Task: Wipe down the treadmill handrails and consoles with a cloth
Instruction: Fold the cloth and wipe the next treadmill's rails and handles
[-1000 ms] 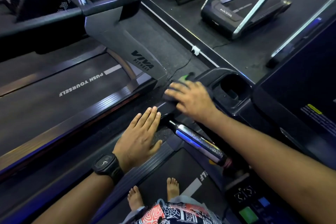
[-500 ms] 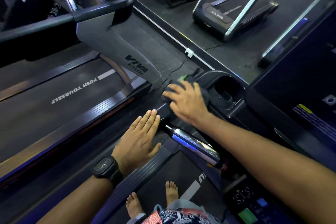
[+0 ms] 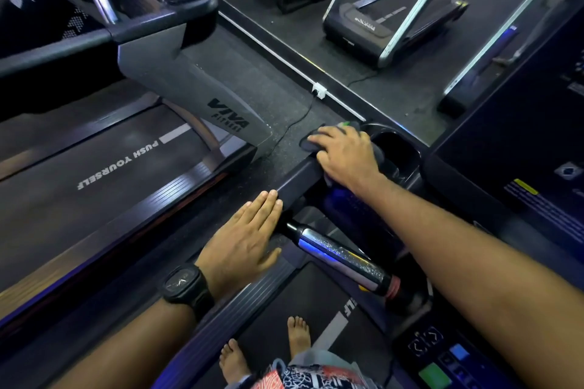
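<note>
Closest in, your bare feet (image 3: 297,336) stand on the belt (image 3: 284,306) of your own treadmill. Lit green and blue buttons (image 3: 435,374) sit at lower right, below the dark console (image 3: 512,136). Left hand (image 3: 246,238): flat, palm down, four fingers straight and pressed together, thumb out to the side, black watch (image 3: 186,286) on the wrist. Its fingertips reach the near end of the dark handrail (image 3: 297,180); you cannot tell from this view whether they actually touch it. Just right of that hand a chrome grip bar (image 3: 338,256) slants toward the console, and your right forearm crosses above its far side. Right hand (image 3: 346,156): palm down at the far end of the handrail, where the rail meets the console corner. The fingers are bent and close together, cupped over the cloth (image 3: 311,141) and clamping it against the surface; the thumb is hidden. The cloth shows as a dark wad just past the fingertips, with a small green edge behind the knuckles. The cup holder (image 3: 399,151) lies immediately right of that hand. Beyond the rail to the left is the neighbouring treadmill (image 3: 117,164), its belt printed PUSH YOURSELF and its grey upright (image 3: 202,95) marked VIVA. A thin black cable (image 3: 297,118) runs over the rubber floor (image 3: 268,79) to a white socket (image 3: 319,90). Farthest off, another treadmill (image 3: 357,25) stands on the floor.
</note>
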